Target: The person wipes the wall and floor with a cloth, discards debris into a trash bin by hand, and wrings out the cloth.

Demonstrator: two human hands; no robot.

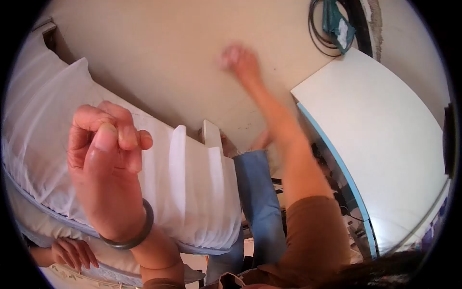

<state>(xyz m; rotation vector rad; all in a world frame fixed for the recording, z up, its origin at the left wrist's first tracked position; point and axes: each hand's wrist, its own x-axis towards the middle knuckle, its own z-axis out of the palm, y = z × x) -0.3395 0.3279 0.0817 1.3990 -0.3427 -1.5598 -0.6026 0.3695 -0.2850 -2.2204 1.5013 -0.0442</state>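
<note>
My left hand (pixel 108 149) is raised close to the camera, with its thumb pressed against curled fingers in a pinch. Whatever it pinches, if anything, is too small to make out. A dark bangle (pixel 130 231) circles that wrist. Behind and below it spreads a sheer white cloth (pixel 163 192) with raised folds. My right hand (pixel 242 62) is far forward over the beige floor, at the end of an outstretched arm. Motion blurs it, but its outline is compact with the fingers drawn in; any content is hidden.
Another person's hand (pixel 74 253) rests at the lower left beside the cloth. A white tabletop with a blue edge (pixel 375 125) stands at right. Dark coiled cable (pixel 317 36) and a green bag (pixel 337 26) lie beyond it. My jeans-clad leg (pixel 260 192) is below.
</note>
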